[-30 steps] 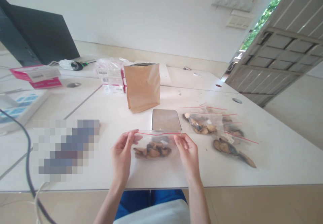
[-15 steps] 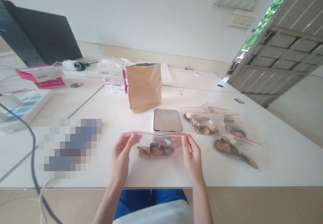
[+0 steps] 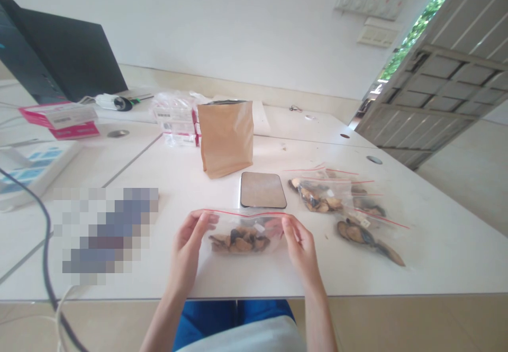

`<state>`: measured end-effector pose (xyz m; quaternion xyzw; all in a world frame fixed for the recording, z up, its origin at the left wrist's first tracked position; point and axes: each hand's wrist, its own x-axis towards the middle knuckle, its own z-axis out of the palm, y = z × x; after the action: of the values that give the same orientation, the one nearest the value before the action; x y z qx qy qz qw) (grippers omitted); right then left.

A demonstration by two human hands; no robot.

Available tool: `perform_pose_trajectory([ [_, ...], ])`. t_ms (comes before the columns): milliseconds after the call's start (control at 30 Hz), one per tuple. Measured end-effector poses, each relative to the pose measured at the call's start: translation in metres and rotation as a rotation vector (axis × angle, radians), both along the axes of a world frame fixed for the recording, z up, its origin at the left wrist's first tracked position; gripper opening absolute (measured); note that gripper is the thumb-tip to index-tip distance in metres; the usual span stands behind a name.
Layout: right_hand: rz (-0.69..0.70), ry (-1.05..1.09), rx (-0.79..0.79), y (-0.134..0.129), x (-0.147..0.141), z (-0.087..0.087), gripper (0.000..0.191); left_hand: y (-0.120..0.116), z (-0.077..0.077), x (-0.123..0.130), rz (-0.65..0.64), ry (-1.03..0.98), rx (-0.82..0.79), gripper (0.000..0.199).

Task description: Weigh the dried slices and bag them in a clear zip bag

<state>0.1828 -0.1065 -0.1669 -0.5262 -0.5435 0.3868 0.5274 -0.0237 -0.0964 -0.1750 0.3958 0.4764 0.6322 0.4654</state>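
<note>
Between my hands, near the table's front edge, is a clear zip-lock bag [image 3: 240,240] with a red seal line along its top. Brown dried slices, dark at the edges, and a small white slip show inside it. My left hand [image 3: 191,246] pinches the bag's upper left corner between thumb and fingers. At the upper right corner my right hand [image 3: 298,241] pinches it the same way. Some fingers of both hands show through the plastic. Just beyond the bag lies a flat square scale [image 3: 262,190] with a dark rim.
Several similar filled bags [image 3: 323,196] lie overlapping on the right. A brown paper pouch [image 3: 227,140] stands behind the scale, beside plastic-wrapped boxes [image 3: 174,119]. Pink-and-white boxes [image 3: 59,116], a black computer case [image 3: 71,53] and a dark cable [image 3: 45,246] are on the left.
The bag and my left hand have shifted slightly left. The red seal line now sags a little in the middle. Both hands keep their pinch; the other things have not moved.
</note>
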Motion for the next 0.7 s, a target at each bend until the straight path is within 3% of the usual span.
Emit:
perform_pose_trajectory([
  [133,0.031,0.033,0.008,0.001,-0.003,-0.003,0.027,-0.001,-0.002,0.001,-0.060,-0.030,0.001,0.024],
  [433,-0.093,0.044,0.079,0.002,-0.010,0.001,0.022,-0.006,0.005,0.000,-0.092,-0.024,-0.026,0.021],
  [700,-0.154,0.093,0.106,0.002,-0.013,0.001,0.020,-0.005,0.006,0.002,0.001,-0.007,0.044,0.017],
])
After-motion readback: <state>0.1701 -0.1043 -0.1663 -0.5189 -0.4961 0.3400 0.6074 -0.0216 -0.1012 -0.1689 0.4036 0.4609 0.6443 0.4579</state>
